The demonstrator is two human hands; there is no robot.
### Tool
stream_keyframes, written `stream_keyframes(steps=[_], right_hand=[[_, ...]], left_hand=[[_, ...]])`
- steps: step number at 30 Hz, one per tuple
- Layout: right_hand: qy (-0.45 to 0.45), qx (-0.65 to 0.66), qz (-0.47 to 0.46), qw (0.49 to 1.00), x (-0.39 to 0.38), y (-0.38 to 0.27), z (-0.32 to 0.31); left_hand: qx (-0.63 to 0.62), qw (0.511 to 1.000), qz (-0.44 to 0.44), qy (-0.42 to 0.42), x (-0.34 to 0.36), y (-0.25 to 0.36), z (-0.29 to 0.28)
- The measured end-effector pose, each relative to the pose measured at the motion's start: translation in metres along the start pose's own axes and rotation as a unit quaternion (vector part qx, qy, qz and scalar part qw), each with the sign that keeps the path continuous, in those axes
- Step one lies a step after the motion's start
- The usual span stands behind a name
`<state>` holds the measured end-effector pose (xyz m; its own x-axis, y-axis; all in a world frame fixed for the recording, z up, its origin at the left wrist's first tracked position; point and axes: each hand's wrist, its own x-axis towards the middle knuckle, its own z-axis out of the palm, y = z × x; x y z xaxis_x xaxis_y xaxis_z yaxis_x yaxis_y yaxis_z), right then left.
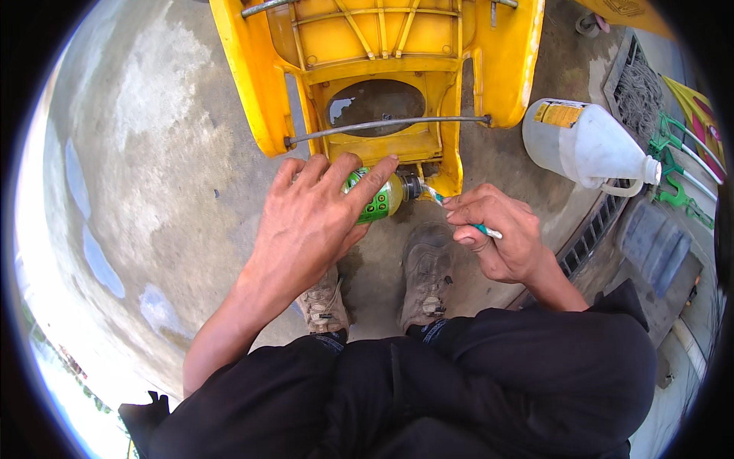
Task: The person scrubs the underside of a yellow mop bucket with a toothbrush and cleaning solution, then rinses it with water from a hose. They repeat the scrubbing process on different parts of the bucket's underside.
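A small bottle [378, 200] with a green label and yellowish liquid lies sideways in my left hand [306, 210], whose fingers wrap over it. Its dark neck points right, at the bristle end of a toothbrush [489, 231]. That teal and white brush is pinched in my right hand [505, 233]. The bristles are beside the bottle's mouth; whether they touch is too small to tell. Just beyond both hands lies a yellow plastic chair [375, 69], tipped over with its ribbed underside showing. A metal rod [390, 122] runs across it between two legs.
On the right a large white plastic jug [577, 141] lies on its side by a drain grate [596, 233]. Grey mop strands [638, 88] and green plastic frames [677, 180] are farther right. My shoes [426, 275] stand on the stained concrete floor [176, 153].
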<state>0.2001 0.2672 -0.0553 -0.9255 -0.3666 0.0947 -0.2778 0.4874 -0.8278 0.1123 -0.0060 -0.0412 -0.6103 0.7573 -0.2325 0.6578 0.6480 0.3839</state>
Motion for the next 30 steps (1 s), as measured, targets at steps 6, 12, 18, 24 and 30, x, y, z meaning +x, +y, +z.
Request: stream_keyframes(steps=[6,12,18,24,30], right_hand=[[0.028,-0.011,-0.01,1.0,-0.011,0.009,0.003],[0.023,-0.036,-0.059,0.997,-0.014,-0.005,-0.009],[0.025,-0.056,-0.095,0.994,-0.02,-0.017,-0.006],[-0.066,-0.107,-0.067,0.99,-0.003,-0.018,-0.038],[-0.235,-0.174,-0.022,0.956,0.015,-0.008,-0.035]], left_hand=[[-0.012,0.999,0.028,0.02,0.001,0.001,0.008],[0.004,1.0,-0.01,-0.011,-0.005,0.004,0.001],[-0.02,1.0,0.0,0.007,-0.003,0.002,0.008],[-0.028,1.0,0.007,-0.004,0.001,0.011,0.005],[-0.044,0.999,0.011,0.028,-0.002,0.012,0.019]])
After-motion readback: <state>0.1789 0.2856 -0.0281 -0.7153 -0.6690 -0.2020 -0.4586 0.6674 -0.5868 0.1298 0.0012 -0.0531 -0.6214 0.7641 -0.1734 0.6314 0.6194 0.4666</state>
